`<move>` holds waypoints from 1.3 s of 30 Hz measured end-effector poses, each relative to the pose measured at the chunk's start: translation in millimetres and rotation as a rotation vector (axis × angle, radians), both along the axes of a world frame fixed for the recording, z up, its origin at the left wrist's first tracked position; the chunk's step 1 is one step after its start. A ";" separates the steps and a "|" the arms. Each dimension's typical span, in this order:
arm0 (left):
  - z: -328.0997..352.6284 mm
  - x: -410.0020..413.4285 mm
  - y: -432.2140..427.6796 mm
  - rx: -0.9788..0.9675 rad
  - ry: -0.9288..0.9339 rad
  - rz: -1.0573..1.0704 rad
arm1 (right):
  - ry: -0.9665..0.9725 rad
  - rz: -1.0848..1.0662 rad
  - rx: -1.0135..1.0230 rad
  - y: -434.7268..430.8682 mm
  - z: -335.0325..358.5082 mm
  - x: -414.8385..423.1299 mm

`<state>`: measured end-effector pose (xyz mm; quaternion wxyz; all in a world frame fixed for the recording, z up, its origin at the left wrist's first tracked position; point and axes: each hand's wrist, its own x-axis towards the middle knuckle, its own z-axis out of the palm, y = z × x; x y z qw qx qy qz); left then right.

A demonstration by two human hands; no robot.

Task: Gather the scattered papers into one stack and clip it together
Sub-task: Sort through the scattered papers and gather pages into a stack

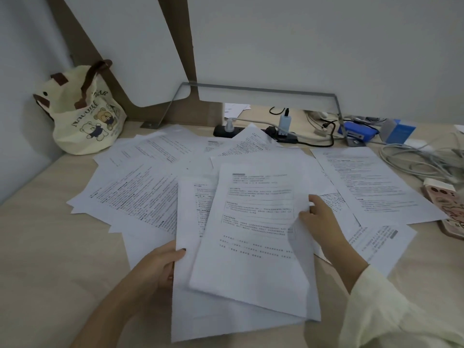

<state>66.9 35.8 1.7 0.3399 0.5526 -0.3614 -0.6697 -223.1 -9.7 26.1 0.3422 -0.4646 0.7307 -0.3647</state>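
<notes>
Several printed white sheets lie fanned over the light wooden desk (50,247). A loose bunch of gathered papers (241,259) is lifted at the front centre. My left hand (160,266) grips the bunch at its left edge, thumb on top. My right hand (324,222) pinches the right edge of the top sheet, which curls under the fingers. More scattered sheets (140,189) spread out at the left, and one sheet (371,182) lies apart at the right. No clip shows in view.
A cream tote bag (85,114) with bear prints stands at the back left. A black power strip (233,131) with plugs, a blue box (359,131) and tangled cables (416,159) line the back right. A phone in a patterned case (449,209) lies at the right edge.
</notes>
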 end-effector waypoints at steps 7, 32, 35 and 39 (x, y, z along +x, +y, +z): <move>-10.9 -18.3 -8.3 -0.065 -0.074 0.082 | 0.038 0.179 0.059 -17.2 -19.4 26.8; -11.9 -58.1 -17.4 -0.353 -0.257 0.167 | 0.676 -0.221 -0.062 -3.0 -19.1 -130.2; -10.6 -58.7 -16.8 -0.358 -0.307 0.136 | 0.544 -0.182 -0.196 3.2 -6.4 -111.2; -7.2 -60.2 -15.2 -0.325 -0.311 0.107 | 0.476 0.062 -0.317 25.9 7.2 -54.1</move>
